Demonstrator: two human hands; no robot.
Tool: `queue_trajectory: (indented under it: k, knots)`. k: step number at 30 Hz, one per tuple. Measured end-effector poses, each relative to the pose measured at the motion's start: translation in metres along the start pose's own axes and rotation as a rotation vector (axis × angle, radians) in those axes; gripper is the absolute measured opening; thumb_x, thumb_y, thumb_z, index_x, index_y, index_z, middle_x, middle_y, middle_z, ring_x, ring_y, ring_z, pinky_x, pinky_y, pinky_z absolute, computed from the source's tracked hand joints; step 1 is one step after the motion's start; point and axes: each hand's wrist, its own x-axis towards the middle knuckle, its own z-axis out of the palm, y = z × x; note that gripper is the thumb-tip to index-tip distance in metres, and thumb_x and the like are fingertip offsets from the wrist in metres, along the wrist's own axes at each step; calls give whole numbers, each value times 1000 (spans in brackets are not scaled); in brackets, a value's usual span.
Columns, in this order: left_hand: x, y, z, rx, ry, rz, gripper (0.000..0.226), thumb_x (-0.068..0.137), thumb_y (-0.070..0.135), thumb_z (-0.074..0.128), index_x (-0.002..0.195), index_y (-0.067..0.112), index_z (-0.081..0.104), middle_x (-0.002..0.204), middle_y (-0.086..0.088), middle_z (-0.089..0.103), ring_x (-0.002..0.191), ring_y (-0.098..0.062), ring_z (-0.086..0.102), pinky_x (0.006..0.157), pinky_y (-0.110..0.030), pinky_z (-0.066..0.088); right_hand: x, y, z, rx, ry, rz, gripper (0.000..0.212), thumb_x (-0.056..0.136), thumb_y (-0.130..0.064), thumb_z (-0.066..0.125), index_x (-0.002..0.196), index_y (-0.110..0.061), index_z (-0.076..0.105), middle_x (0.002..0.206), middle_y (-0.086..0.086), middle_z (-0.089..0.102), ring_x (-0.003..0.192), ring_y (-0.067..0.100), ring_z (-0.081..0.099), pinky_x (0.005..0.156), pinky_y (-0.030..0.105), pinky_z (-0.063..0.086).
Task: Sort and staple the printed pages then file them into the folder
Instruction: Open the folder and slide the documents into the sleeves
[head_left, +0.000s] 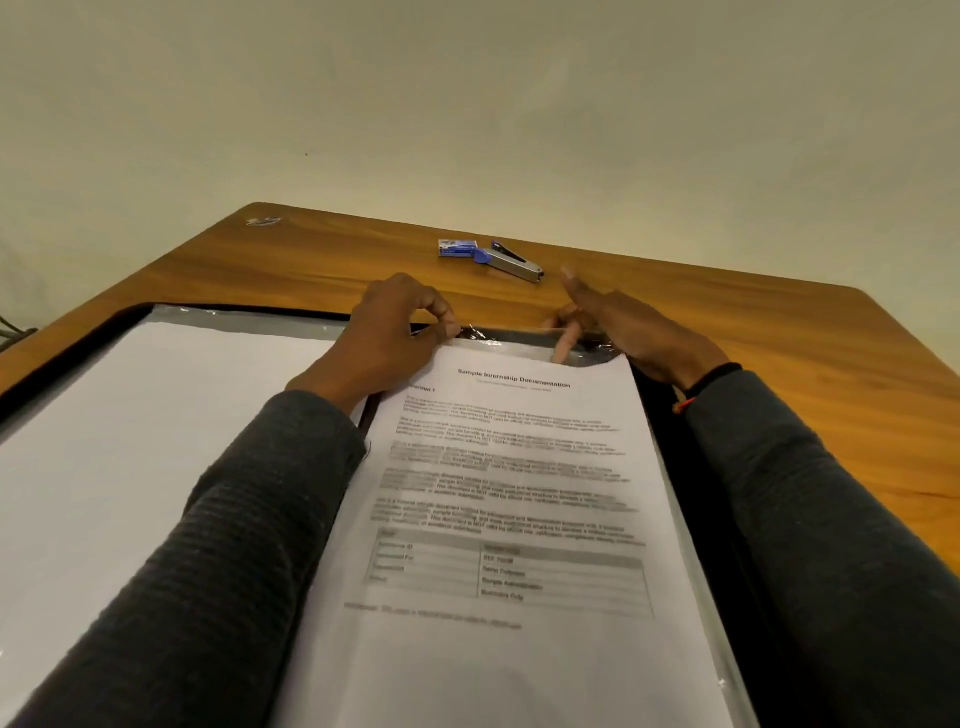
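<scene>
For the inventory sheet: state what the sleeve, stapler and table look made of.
The sleeve looks like clear glossy plastic film: crinkled glints. The stapler: grey metal body, likely, with a blue plastic end. The table: satin wood grain, solid or laminate unclear.

The table (727, 312), across the upper middle of the frame, is wood with a smooth, faintly shining grain. The printed page (509, 467) at centre is matt white paper. It lies in a clear plastic pocket (587, 347), glossy and crinkled along its top edge. The stapler (511, 260) is dull grey metal with blue plastic. The jumper sleeve (234, 545) at lower left is dark ribbed knit.
</scene>
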Motion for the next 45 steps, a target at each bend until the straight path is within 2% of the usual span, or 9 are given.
queue_trajectory:
  k: [6,10,13,18,23,28,35,41,45]
  knots:
    - [3,-5,4,23,-32,-19,18,86,21,71,75,34,67,81,23,62,104,-16,57,100,-52,42,-4,-3,3,-32,-113,21,83,92,-71,21,75,-14,80,125,-10,61,114,9,53,98,31,30]
    - [1,-3,7,57,-6,-66,25,84,20,73,70,37,62,84,16,63,109,-21,54,97,-51,43,-16,7,21,242,315,-131,41,92,-45,58,99,-8,76,105,-10,72,94,-2,64,88,26,44]
    - [-2,0,10,55,11,-76,20,83,17,74,71,31,67,82,15,63,105,-18,54,96,-48,44,-45,17,31,262,479,-215,39,89,-39,66,124,-22,64,129,-10,61,117,5,56,100,32,45]
    - [-24,10,0,116,241,-4,16,88,30,69,81,18,75,94,-2,65,95,-24,56,83,-45,48,-155,2,73,-87,358,-363,60,88,-51,60,144,-42,39,158,-23,20,146,-2,15,117,27,21]
    - [-71,24,-22,205,297,-2,36,91,43,51,93,15,75,103,-8,68,99,-31,59,80,-42,49,-226,21,104,-326,231,-371,53,85,-76,37,131,-53,51,148,-35,30,142,-13,15,122,40,17]
    - [-157,17,-64,468,339,-349,47,89,47,59,127,19,56,130,-10,54,121,-35,47,94,-47,37,-226,26,106,-309,304,-280,63,77,-81,39,130,-50,53,150,-28,35,143,-7,18,122,44,15]
    - [-225,-11,-139,684,358,-979,97,81,75,45,137,-4,34,136,-27,41,124,-47,41,99,-55,35,-224,25,105,-261,322,-235,57,77,-73,50,128,-48,56,145,-28,38,142,-2,26,122,44,14]
    - [-228,-33,-179,530,68,-996,98,71,87,41,129,8,52,130,-17,57,117,-38,54,103,-47,42,-226,23,107,-243,346,-236,56,76,-72,52,124,-44,59,142,-24,44,139,1,34,121,44,17]
    - [-218,-8,-215,400,45,-957,78,89,68,42,128,1,53,135,-19,55,121,-35,53,102,-39,42,-226,25,105,-250,342,-244,60,71,-84,44,118,-51,58,136,-30,42,135,-2,35,120,44,19]
